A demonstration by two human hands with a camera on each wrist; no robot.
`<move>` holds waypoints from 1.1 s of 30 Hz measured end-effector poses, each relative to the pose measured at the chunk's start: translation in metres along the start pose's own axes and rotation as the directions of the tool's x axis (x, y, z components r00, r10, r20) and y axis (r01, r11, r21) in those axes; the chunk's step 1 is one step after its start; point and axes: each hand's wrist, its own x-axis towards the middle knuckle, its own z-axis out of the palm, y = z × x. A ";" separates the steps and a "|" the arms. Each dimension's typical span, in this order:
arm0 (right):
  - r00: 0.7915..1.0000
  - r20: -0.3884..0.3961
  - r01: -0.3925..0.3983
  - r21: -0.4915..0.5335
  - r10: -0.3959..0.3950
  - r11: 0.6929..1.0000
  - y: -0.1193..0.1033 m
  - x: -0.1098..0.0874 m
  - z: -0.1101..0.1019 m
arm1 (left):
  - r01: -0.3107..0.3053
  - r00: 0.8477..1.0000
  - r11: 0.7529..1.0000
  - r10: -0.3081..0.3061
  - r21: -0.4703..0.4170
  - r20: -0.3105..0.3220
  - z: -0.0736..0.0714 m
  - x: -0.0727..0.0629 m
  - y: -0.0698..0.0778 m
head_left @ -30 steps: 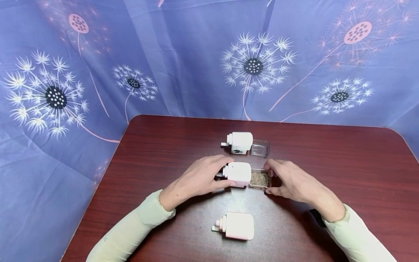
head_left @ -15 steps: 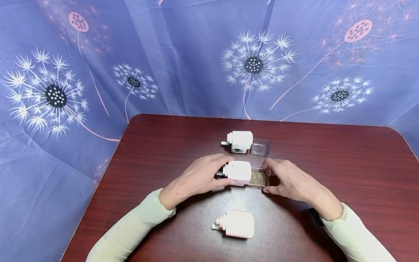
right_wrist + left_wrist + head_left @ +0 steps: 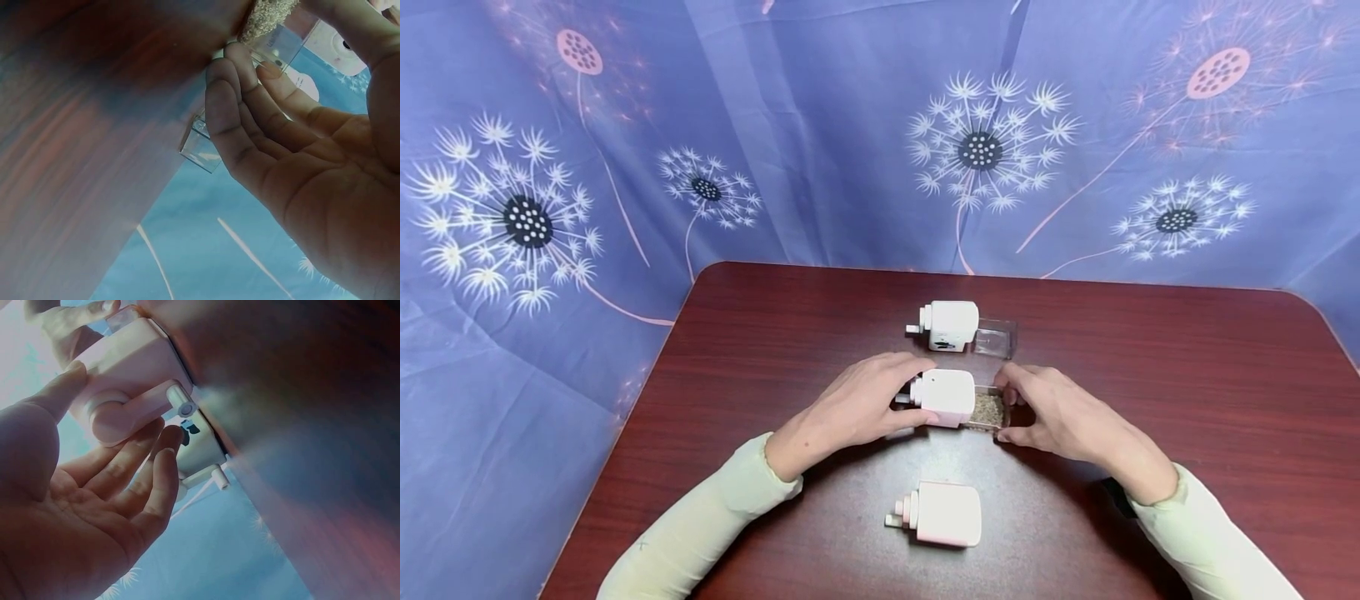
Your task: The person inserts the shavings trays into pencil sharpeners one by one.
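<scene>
In the head view, my left hand point(image 3: 865, 398) grips the middle pale pink crank pencil sharpener point(image 3: 950, 396), thumb on the near side and fingers on the far side. Its crank handle point(image 3: 181, 400) points toward my palm in the left wrist view. A clear drawer point(image 3: 282, 47) sticks partly out of the sharpener's right end. Pencil shavings point(image 3: 987, 409) fill much of it. My right hand point(image 3: 1063, 412) holds the drawer's outer end between thumb and fingers. The thumb is at the near corner, the fingertips at the far one.
Behind stands a white sharpener point(image 3: 953, 323) with a dark print, a clear drawer point(image 3: 996, 340) at its right side. Nearer me lies another pale pink sharpener point(image 3: 949, 515). All are on a dark red wooden table point(image 3: 760, 333), with a blue dandelion-print cloth point(image 3: 850, 167) behind.
My right hand has moved slightly left, and the drawer with the shavings has slid further into the sharpener. The left hand has stayed in place, gripping the sharpener.
</scene>
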 end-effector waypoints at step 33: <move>1.000 0.015 0.004 0.018 -0.004 1.000 -0.007 0.009 0.006 | -0.001 1.000 1.000 0.001 -0.029 0.001 0.002 0.000 -0.002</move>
